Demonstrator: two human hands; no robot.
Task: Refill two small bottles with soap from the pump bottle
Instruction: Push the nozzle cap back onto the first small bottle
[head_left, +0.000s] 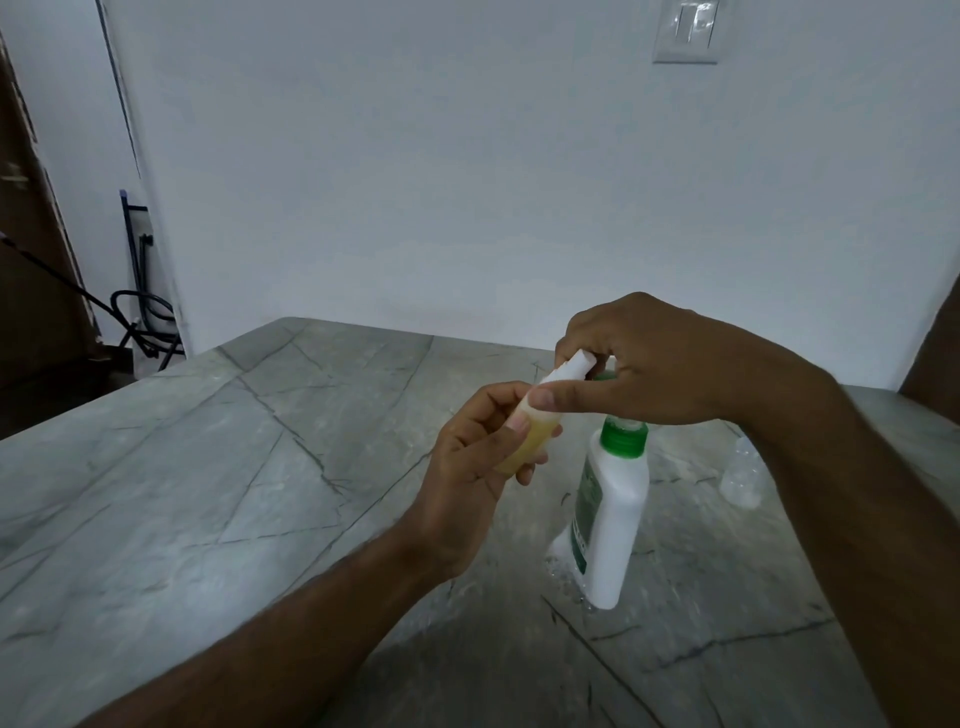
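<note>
Wall (467, 182): pale, plain, filling the upper half of the view behind the table.

Table (182, 467): grey stone-look top with dark veins, reaching from the near edge to the wall; faint white smears on its right part.

Right hand (644, 364): reaches in from the right over the pump bottle. Fingers curled round the white cap of the small bottle, thumb stretched along its underside toward the left hand; it grips the cap.

Left hand (467, 473): comes up from the lower left, palm toward the camera. Fingers and thumb wrapped round the body of the small bottle; it holds the bottle tilted, cap end up and to the right.

Pump bottle (613, 514): white, tall, with a green collar and a green-printed label on its left face. Stands upright on the table, right of centre, directly beneath the right hand. Its pump head is mostly hidden behind that hand.

Small bottle (524, 441): clear, filled with yellowish liquid, held above the table between the two hands, just left of the pump bottle's top.

Second small bottle (740, 475): clear plastic, on the table to the right of the pump bottle, partly hidden by the right forearm; whether it stands or lies cannot be told.

White cap (569, 366): on the upper end of the held small bottle, inside the right hand's fingers.

Light switch (687, 31): white plate on the wall, top right.
</note>
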